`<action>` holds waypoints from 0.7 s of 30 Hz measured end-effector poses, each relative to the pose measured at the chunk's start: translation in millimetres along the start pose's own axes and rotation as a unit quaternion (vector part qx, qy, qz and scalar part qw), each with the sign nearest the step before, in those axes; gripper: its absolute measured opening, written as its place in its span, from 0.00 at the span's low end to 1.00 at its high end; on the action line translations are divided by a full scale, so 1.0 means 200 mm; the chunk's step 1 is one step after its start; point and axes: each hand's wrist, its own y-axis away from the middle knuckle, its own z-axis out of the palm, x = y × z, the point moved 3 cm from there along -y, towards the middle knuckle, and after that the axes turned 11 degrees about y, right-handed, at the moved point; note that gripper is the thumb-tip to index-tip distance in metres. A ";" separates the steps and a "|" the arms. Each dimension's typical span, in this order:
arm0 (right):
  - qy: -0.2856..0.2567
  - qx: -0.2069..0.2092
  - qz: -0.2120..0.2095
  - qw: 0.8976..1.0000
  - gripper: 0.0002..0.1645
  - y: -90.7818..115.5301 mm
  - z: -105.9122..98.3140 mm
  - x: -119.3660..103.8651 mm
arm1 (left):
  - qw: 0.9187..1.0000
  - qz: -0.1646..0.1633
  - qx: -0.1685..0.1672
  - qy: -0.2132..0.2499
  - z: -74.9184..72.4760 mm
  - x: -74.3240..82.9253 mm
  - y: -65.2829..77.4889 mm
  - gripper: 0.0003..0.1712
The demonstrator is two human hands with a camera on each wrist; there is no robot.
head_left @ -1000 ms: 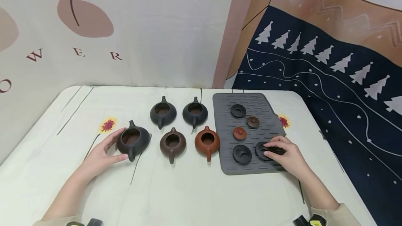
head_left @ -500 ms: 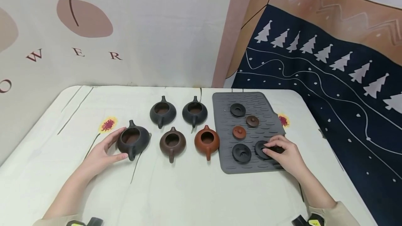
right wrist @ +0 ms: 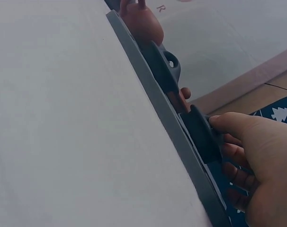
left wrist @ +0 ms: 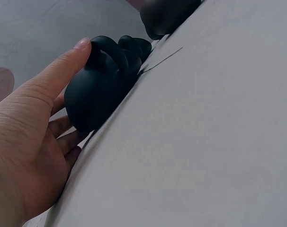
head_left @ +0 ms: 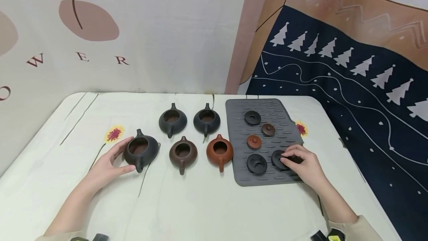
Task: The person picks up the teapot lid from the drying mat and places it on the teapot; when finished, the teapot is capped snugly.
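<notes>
My left hand [head_left: 108, 163] curls round the side of a lidless black teapot [head_left: 152, 151] at the left of the table; the left wrist view shows the thumb by its handle and the fingers behind its body [left wrist: 89, 101]. On the grey mat [head_left: 240, 177], my right hand [head_left: 307, 163] pinches the knob of a black teapot lid [head_left: 276, 159]. The lid [right wrist: 200, 135] sits close over the mat in the right wrist view, thumb at its knob. Beside it lies another black lid [head_left: 256, 170]; behind are a reddish lid [head_left: 254, 145], a brown lid [head_left: 268, 133] and a black lid [head_left: 252, 123].
Between my hands stand more lidless teapots: a brown one [head_left: 174, 161], a reddish one [head_left: 214, 157] at the mat's left edge, and two black ones [head_left: 180, 125] [head_left: 214, 125] behind. A pale flowered cloth [head_left: 187, 211] covers the table, with a printed curtain [head_left: 180, 47] behind.
</notes>
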 end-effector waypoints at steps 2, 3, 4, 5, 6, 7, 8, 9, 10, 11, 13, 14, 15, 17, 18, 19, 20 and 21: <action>-0.002 0.002 -0.002 1.000 0.07 0.00 -0.01 -0.01 | 1.000 0.003 0.000 0.000 0.00 0.00 0.00 0.52; -0.003 0.003 -0.002 1.000 0.07 0.00 -0.01 -0.01 | 1.000 0.002 0.000 0.000 0.00 0.00 0.00 0.52; -0.003 0.003 -0.002 1.000 0.07 0.00 -0.01 -0.01 | 1.000 0.001 0.000 0.000 0.00 0.01 0.00 0.52; -0.003 0.003 -0.002 1.000 0.07 0.00 -0.01 -0.01 | 1.000 0.001 0.001 0.000 0.00 0.01 0.00 0.52; -0.003 0.002 -0.001 1.000 0.07 0.00 -0.01 -0.01 | 1.000 -0.001 0.001 -0.002 0.00 0.01 0.00 0.52; -0.002 0.002 -0.001 1.000 0.07 0.00 -0.02 -0.02 | 1.000 -0.002 0.001 -0.004 0.00 0.01 0.00 0.52; 0.000 0.002 -0.001 1.000 0.07 -0.01 -0.02 -0.02 | 1.000 -0.003 0.001 -0.005 0.00 0.01 0.00 0.52; 0.001 0.002 -0.001 1.000 0.07 -0.01 -0.02 -0.03 | 1.000 -0.004 0.000 -0.006 0.00 0.01 0.01 0.52; 0.000 0.003 -0.003 1.000 0.08 -0.01 -0.03 -0.03 | 1.000 -0.005 0.000 -0.006 0.00 0.01 0.01 0.52; 0.000 0.003 -0.005 1.000 0.08 -0.01 -0.03 -0.04 | 1.000 -0.008 -0.001 -0.005 -0.01 0.01 0.01 0.52; -0.001 0.005 -0.011 1.000 0.08 -0.02 -0.05 -0.06 | 1.000 -0.015 -0.003 -0.002 -0.01 0.01 0.01 0.53; -0.001 0.006 -0.014 1.000 0.08 -0.02 -0.05 -0.08 | 1.000 -0.019 -0.005 0.002 -0.01 0.01 0.01 0.53; 0.000 0.006 -0.018 1.000 0.08 -0.03 -0.06 -0.09 | 1.000 -0.023 -0.007 0.004 0.00 0.01 0.01 0.53; 0.003 0.007 -0.027 1.000 0.09 -0.03 -0.07 -0.12 | 1.000 -0.028 -0.010 0.008 0.00 0.01 0.01 0.54; 0.007 0.007 -0.032 0.999 0.09 -0.04 -0.07 -0.14 | 0.999 -0.029 -0.012 0.010 0.00 0.01 0.01 0.54; 0.010 0.009 -0.037 0.999 0.10 -0.04 -0.08 -0.15 | 0.999 -0.030 -0.014 0.011 0.00 0.01 0.01 0.54; 0.012 0.009 -0.042 0.999 0.10 -0.05 -0.08 -0.17 | 0.999 -0.029 -0.015 0.012 0.00 0.01 0.01 0.55; 0.013 0.010 -0.050 0.999 0.10 -0.05 -0.09 -0.19 | 0.999 -0.028 -0.016 0.011 0.00 0.01 0.01 0.55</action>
